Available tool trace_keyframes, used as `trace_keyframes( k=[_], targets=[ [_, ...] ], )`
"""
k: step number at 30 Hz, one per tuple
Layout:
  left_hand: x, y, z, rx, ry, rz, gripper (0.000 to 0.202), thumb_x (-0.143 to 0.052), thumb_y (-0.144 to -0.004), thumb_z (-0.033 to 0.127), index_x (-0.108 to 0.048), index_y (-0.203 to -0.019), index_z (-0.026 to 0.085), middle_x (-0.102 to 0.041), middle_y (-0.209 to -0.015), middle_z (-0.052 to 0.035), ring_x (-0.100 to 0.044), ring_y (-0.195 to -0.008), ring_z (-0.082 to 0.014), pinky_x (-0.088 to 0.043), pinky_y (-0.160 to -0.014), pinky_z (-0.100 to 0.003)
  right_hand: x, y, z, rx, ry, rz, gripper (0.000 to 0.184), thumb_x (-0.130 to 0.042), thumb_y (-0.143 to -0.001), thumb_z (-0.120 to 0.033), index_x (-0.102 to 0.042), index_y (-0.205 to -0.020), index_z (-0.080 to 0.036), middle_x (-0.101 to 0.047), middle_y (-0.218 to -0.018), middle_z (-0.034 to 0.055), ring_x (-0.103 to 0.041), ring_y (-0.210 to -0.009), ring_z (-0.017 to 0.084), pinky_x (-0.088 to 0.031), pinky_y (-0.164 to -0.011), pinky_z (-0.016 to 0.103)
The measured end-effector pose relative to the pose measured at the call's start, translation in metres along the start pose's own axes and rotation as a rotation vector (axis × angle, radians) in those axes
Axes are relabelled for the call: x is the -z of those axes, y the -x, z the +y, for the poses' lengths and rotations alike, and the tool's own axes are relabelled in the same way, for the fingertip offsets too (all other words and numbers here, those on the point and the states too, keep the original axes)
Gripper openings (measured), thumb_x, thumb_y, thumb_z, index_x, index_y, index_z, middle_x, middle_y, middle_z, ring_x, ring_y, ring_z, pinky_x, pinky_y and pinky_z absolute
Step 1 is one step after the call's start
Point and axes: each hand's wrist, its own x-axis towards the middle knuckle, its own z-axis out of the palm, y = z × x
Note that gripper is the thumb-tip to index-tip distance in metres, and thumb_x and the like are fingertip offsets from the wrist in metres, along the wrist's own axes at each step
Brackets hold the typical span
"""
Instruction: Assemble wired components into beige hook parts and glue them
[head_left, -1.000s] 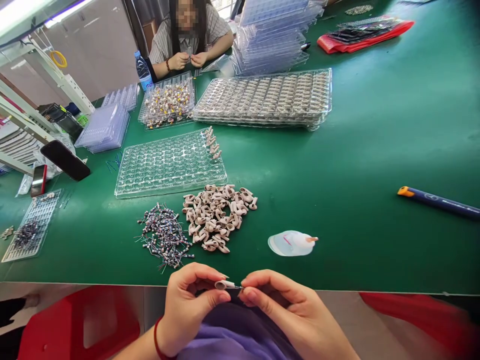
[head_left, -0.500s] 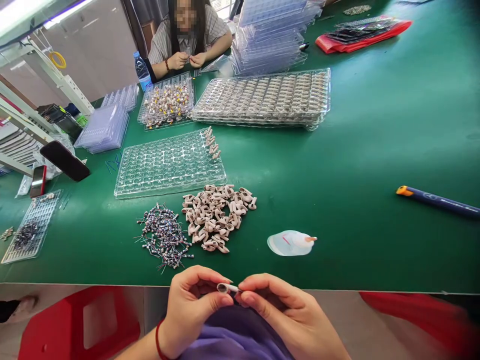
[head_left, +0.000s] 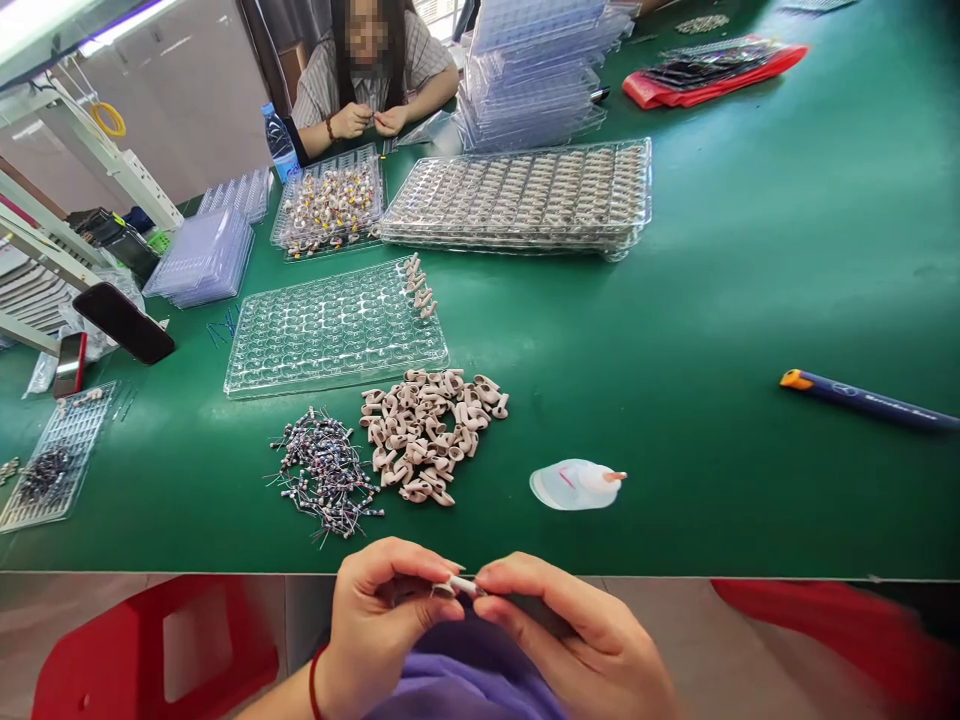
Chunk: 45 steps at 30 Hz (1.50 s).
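Just off the table's front edge, my left hand [head_left: 390, 615] pinches a beige earbud shell [head_left: 463, 584] between thumb and fingertips. My right hand [head_left: 559, 620] closes its thumb and index finger at the stem end of the same shell, where a small dark bit shows; I cannot tell what it is. Beyond my hands lies a loose pile of beige earbud shells [head_left: 431, 430]. To its left is a heap of small wired components [head_left: 324, 475]. A translucent squeeze bottle [head_left: 574, 486] with an orange tip lies on its side to the right.
A clear compartment tray [head_left: 330, 330] holds several shells along its right edge. Behind it stand filled trays [head_left: 525, 200] and tall stacked trays [head_left: 532, 80]. A blue pen-like tool [head_left: 862, 398] lies at right, phones [head_left: 124, 322] at left. A co-worker [head_left: 375, 80] sits opposite.
The earbud shell has turned in my fingers: its round opening faced me before and now its stem side shows. Both hands stay together in nearly the same place. The view has shifted slightly.
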Motion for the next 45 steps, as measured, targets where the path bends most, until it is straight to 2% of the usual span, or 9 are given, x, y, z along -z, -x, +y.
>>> trace_keyframes(
  k=[5, 10, 16, 28, 33, 37, 40, 43, 45],
  targets=[
    [0.001, 0.002, -0.002, -0.066, -0.042, -0.023, 0.021, -0.085, -0.067, 0.011, -0.079, -0.083, 0.023, -0.078, -0.081, -0.0027, -0.074, -0.072, -0.0153, -0.061, -0.067, -0.021, -0.002, 0.002, -0.001, 0.163, 0.036, 0.034, 0.007, -0.064, -0.089, -0.024, -0.069, -0.085, -0.023, -0.073, -0.069, 0.002, -0.068, -0.057, 0.013, -0.057, -0.055, 0.018],
    [0.002, 0.001, 0.001, -0.171, -0.156, -0.033, 0.023, -0.084, -0.068, 0.011, -0.079, -0.086, 0.025, -0.078, -0.083, -0.0031, -0.074, -0.073, -0.016, -0.061, -0.067, -0.021, -0.002, 0.001, -0.003, 0.194, 0.079, 0.042, 0.01, -0.061, -0.092, -0.023, -0.069, -0.085, -0.023, -0.073, -0.068, 0.0025, -0.068, -0.058, 0.013, -0.057, -0.055, 0.019],
    [0.004, 0.002, 0.006, -0.293, -0.322, -0.058, 0.028, -0.083, -0.07, 0.011, -0.078, -0.092, 0.027, -0.079, -0.084, -0.0025, -0.074, -0.073, -0.0163, -0.06, -0.069, -0.022, -0.002, -0.001, -0.007, 0.281, 0.112, 0.038, 0.016, -0.058, -0.09, -0.011, -0.067, -0.094, -0.023, -0.073, -0.071, 0.003, -0.069, -0.061, 0.014, -0.058, -0.057, 0.021],
    [0.003, 0.003, 0.003, -0.249, -0.226, -0.04, 0.028, -0.084, -0.069, 0.012, -0.078, -0.091, 0.028, -0.079, -0.083, -0.0014, -0.074, -0.074, -0.0155, -0.06, -0.069, -0.02, 0.001, 0.0, -0.001, 0.092, -0.019, -0.028, 0.006, -0.064, -0.09, -0.026, -0.069, -0.087, -0.023, -0.074, -0.072, 0.0015, -0.07, -0.06, 0.013, -0.058, -0.057, 0.016],
    [0.002, 0.002, 0.003, -0.258, -0.251, -0.049, 0.026, -0.083, -0.07, 0.01, -0.078, -0.089, 0.027, -0.079, -0.083, -0.0021, -0.074, -0.073, -0.0157, -0.06, -0.068, -0.021, 0.0, 0.001, -0.002, 0.118, 0.03, -0.029, 0.012, -0.06, -0.092, -0.027, -0.068, -0.085, -0.022, -0.072, -0.07, 0.0021, -0.068, -0.059, 0.013, -0.057, -0.056, 0.018],
    [0.003, 0.004, 0.002, -0.282, -0.274, -0.07, 0.026, -0.081, -0.072, 0.008, -0.077, -0.089, 0.027, -0.078, -0.085, -0.0025, -0.073, -0.072, -0.015, -0.059, -0.067, -0.02, -0.005, 0.002, -0.001, 0.203, 0.064, 0.006, 0.012, -0.054, -0.095, -0.021, -0.065, -0.09, -0.022, -0.071, -0.071, 0.0029, -0.067, -0.061, 0.013, -0.057, -0.058, 0.02],
    [0.006, 0.005, 0.002, -0.17, -0.227, -0.104, 0.033, -0.086, -0.066, 0.013, -0.076, -0.095, 0.025, -0.077, -0.087, -0.0035, -0.072, -0.074, -0.0157, -0.058, -0.07, -0.021, -0.006, 0.002, 0.0, 0.254, 0.081, 0.03, 0.012, -0.052, -0.095, -0.017, -0.063, -0.094, -0.023, -0.068, -0.072, 0.0025, -0.065, -0.062, 0.013, -0.057, -0.057, 0.021],
    [0.01, 0.004, 0.005, 0.087, -0.115, -0.158, 0.055, -0.094, -0.051, 0.036, -0.074, -0.1, 0.02, -0.075, -0.086, -0.0061, -0.07, -0.077, -0.0185, -0.057, -0.072, -0.024, -0.006, 0.002, 0.0, 0.282, 0.104, 0.018, 0.013, -0.051, -0.095, -0.014, -0.061, -0.098, -0.023, -0.066, -0.073, 0.0026, -0.064, -0.063, 0.013, -0.056, -0.057, 0.022],
    [0.01, 0.002, 0.008, 0.225, -0.078, -0.202, 0.051, -0.087, -0.058, 0.05, -0.075, -0.095, 0.016, -0.072, -0.082, -0.0065, -0.067, -0.073, -0.0167, -0.055, -0.069, -0.024, -0.005, 0.002, 0.0, 0.311, 0.117, -0.006, 0.016, -0.05, -0.095, -0.012, -0.06, -0.1, -0.022, -0.066, -0.074, 0.0028, -0.063, -0.064, 0.013, -0.056, -0.057, 0.022]
  ],
)
